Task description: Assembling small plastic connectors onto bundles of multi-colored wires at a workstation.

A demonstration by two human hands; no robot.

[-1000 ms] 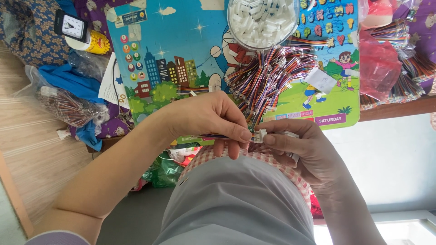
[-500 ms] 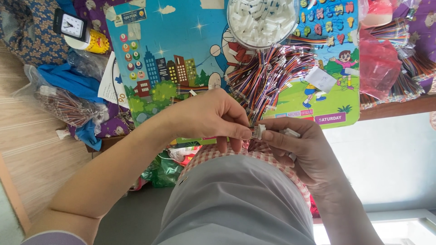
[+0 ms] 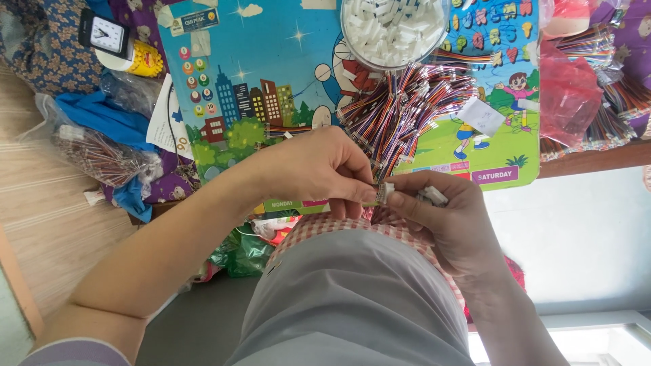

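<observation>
Two hands met above the lap: the left hand (image 3: 319, 169) pinched a thin wire lead (image 3: 369, 201) into the small white connector (image 3: 386, 193) gripped by the right hand (image 3: 444, 217), near the multicoloured wire bundle (image 3: 407, 108).

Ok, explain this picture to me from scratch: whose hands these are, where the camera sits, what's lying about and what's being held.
There is no machine here. One camera is worn on a person's head and looks down, so you see that person's own arms and lap. The left hand and right hand meet over the lap and pinch a small white connector between their fingertips; the right hand also holds more white pieces. Ahead lies a colourful cartoon mat. On it sit a heap of striped wire leads and a round clear tub of white connectors. A small clock and plastic bags lie at the left.
</observation>
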